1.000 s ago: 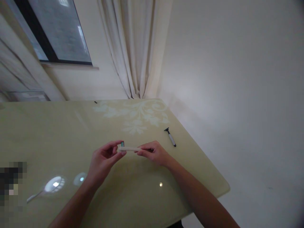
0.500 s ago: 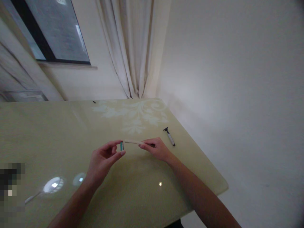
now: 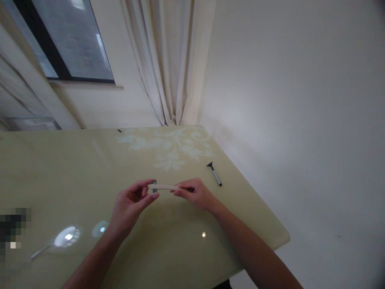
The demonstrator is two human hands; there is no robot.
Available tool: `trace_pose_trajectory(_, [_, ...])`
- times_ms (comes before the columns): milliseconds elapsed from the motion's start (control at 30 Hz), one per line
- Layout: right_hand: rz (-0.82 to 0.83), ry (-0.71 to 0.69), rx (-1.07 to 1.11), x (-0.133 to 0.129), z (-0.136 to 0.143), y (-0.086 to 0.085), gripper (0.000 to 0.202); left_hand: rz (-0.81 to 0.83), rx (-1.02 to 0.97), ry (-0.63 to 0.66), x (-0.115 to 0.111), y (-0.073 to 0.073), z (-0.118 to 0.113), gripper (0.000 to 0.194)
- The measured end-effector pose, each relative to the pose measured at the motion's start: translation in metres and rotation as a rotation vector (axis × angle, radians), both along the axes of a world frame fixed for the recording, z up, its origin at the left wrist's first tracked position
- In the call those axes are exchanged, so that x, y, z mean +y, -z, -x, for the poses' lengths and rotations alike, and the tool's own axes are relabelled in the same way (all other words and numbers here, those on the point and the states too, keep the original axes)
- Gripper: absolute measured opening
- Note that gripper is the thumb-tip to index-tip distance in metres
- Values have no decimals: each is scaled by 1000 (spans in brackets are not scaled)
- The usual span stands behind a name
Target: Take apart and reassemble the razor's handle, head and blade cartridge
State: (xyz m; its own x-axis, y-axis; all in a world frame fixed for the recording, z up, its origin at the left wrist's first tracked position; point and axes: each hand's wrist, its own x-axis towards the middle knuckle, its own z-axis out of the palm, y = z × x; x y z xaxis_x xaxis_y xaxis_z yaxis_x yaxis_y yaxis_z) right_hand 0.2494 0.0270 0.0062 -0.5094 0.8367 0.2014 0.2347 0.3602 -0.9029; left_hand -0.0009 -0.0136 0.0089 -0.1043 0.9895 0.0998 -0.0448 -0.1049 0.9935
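Razor head (image 3: pixel 154 186) and pale handle (image 3: pixel 166 187) being held end to end above the table.

Left hand (image 3: pixel 132 202) is pinching the small teal razor head between thumb and fingertips; right hand (image 3: pixel 195 194) is gripping the handle by its right end, its tip touching or just beside the head. Whether they are joined is unclear, so fitting looks unfinished. Below, a glossy yellow-green table (image 3: pixel 90 168) with a floral pattern is reflecting lamps; another razor (image 3: pixel 215 174) is lying far right, near pale walls, curtain (image 3: pixel 168 60) and window (image 3: pixel 72 40).
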Motion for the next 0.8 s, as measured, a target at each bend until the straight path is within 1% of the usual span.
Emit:
trace_pose_trajectory(67, [-8,-18,2,0,1,0,45,3,2,1,1,1,0,45])
trace_pose_trajectory(233, [-72,101,-28,4,-4,-1,47,-8,24,15,2,4,-1,44])
trace_pose_trajectory(300, [-62,74,-8,3,-4,-1,45,-11,7,23,2,3,-2,44])
trace_pose_trajectory(400, [-40,-11,6,0,-1,-1,44,-13,-11,20,1,0,-2,45])
trace_pose_trajectory(433, [-42,-12,0,1,0,-1,44,-13,-9,13,1,0,-2,45])
trace_pose_trajectory(600, [-64,108,-6,4,-4,-1,45,-10,16,11,1,0,-3,45])
trace_pose_trajectory(633, [-58,99,10,3,-4,-2,45,-9,13,15,1,0,-3,45])
trace_pose_trajectory(733, [-42,3,42,-2,0,-4,41,5,-9,30,1,-1,-4,46])
trace_pose_trajectory(800, [-51,-20,29,-2,2,-3,40,13,-16,30,1,-1,-4,47])
